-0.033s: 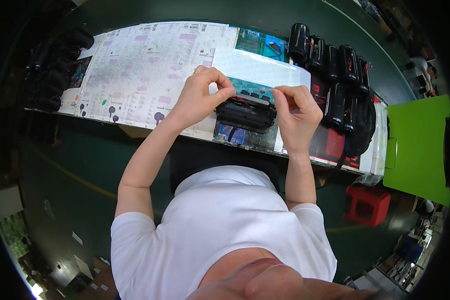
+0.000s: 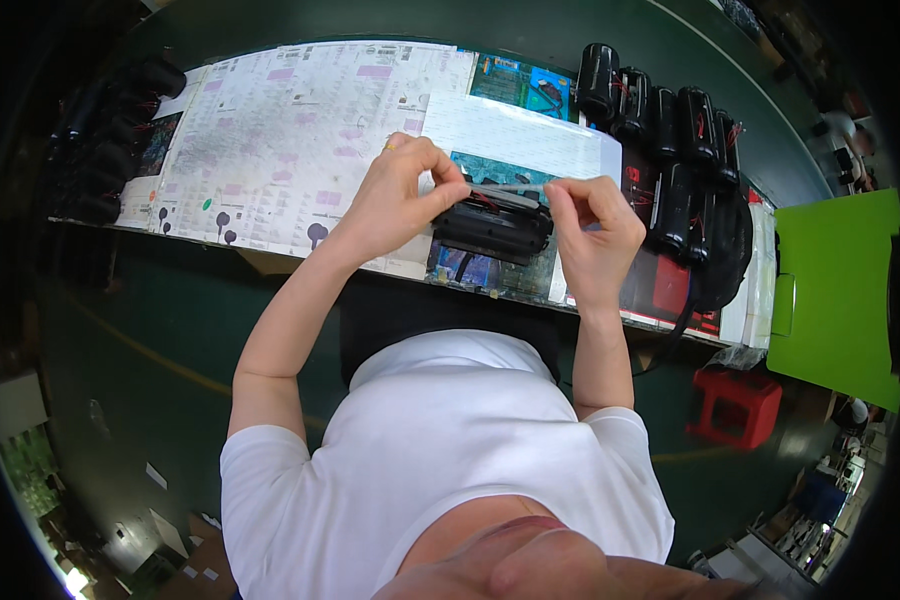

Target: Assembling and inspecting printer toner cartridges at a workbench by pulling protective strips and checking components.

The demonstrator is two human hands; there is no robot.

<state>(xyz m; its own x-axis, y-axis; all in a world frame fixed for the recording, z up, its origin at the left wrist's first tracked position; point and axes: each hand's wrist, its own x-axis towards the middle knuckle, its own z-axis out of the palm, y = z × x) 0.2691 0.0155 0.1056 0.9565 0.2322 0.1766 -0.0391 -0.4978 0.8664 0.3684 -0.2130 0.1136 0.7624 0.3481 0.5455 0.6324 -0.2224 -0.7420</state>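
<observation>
A black box [image 2: 492, 228] sits on the paper-covered table [image 2: 270, 130], between both hands. The left hand [image 2: 402, 195] pinches one end of a grey strip [image 2: 506, 190] along its top; the right hand [image 2: 592, 232] pinches the other end. More black boxes [image 2: 670, 140] line up farther right.

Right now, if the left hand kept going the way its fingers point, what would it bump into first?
The left hand points rightward along the thin grey strip atop the black plastic casing. It would probably meet the right hand first, pinching the strip's other end, though depth is unclear.
</observation>
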